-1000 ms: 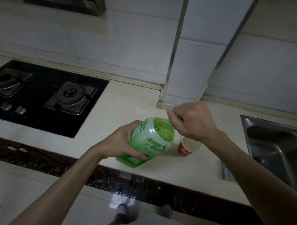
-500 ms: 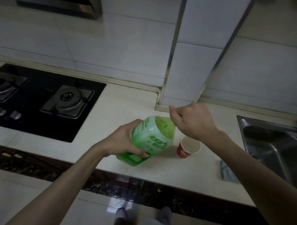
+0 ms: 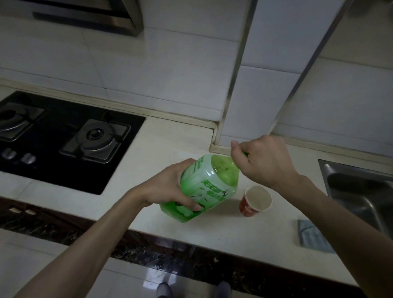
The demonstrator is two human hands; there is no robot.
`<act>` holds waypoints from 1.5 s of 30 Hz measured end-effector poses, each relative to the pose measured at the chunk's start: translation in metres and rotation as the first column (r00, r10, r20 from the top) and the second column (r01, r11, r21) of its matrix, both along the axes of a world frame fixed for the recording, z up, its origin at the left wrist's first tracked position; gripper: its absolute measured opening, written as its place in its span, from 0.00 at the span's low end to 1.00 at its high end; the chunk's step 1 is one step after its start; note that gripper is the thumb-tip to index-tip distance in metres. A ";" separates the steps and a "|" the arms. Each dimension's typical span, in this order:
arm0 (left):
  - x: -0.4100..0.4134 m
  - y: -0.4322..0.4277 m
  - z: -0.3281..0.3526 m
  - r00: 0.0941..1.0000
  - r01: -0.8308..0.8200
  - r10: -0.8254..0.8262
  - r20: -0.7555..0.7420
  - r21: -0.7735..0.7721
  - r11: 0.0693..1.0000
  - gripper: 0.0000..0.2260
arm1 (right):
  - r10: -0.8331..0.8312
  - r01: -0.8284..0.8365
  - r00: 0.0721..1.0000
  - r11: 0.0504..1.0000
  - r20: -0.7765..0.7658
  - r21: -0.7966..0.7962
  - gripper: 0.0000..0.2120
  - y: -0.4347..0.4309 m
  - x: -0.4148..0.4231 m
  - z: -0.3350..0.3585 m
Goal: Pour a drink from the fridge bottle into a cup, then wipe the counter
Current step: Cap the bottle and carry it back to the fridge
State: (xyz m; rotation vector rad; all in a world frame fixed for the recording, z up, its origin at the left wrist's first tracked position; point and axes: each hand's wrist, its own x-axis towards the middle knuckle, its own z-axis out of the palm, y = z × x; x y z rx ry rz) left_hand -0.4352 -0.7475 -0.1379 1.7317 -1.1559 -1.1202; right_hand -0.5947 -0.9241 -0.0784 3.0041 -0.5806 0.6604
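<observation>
The left hand (image 3: 168, 187) is wrapped round the body of the green bottle (image 3: 206, 188), which leans with its neck toward the wall and its base low over the counter (image 3: 173, 145). The right hand (image 3: 265, 162) is clenched over the bottle's top and hides the cap, so this looks like the uncapping step.

To do it well, the left hand should grip firmly without squeezing the soft plastic, and the bottle should come upright before the cap loosens, or liquid may spill at the neck.

The empty red cup (image 3: 256, 200) stands just right of the bottle, light enough to be knocked over. A blue cloth (image 3: 312, 236) lies near the front edge beside the sink (image 3: 359, 187). The hob (image 3: 57, 140) is well to the left, with open counter between.
</observation>
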 end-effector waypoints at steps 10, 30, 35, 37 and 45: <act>-0.013 -0.009 -0.016 0.984 -0.100 0.102 0.145 -0.023 0.995 0.35 | -0.260 0.331 0.936 0.881 -0.238 0.339 0.26 -0.005 0.004 -0.011; -0.027 -0.011 -0.013 0.910 -0.364 0.395 0.130 -0.208 0.908 0.37 | -0.228 0.003 0.951 0.682 0.209 0.731 0.30 0.008 0.003 -0.003; -0.034 -0.004 -0.001 0.814 -0.563 0.580 0.016 -0.218 0.797 0.37 | -0.119 -0.263 0.916 0.543 0.383 0.798 0.20 0.003 0.003 -0.021; -0.041 -0.002 0.006 0.762 -0.633 0.647 -0.019 -0.230 0.739 0.38 | -0.036 -0.308 0.922 0.533 0.385 0.788 0.16 0.002 0.004 -0.025; -0.096 0.015 0.023 0.499 -0.837 0.866 -0.036 -0.278 0.471 0.40 | 0.204 -0.554 0.832 0.261 0.516 0.791 0.10 0.013 0.004 -0.026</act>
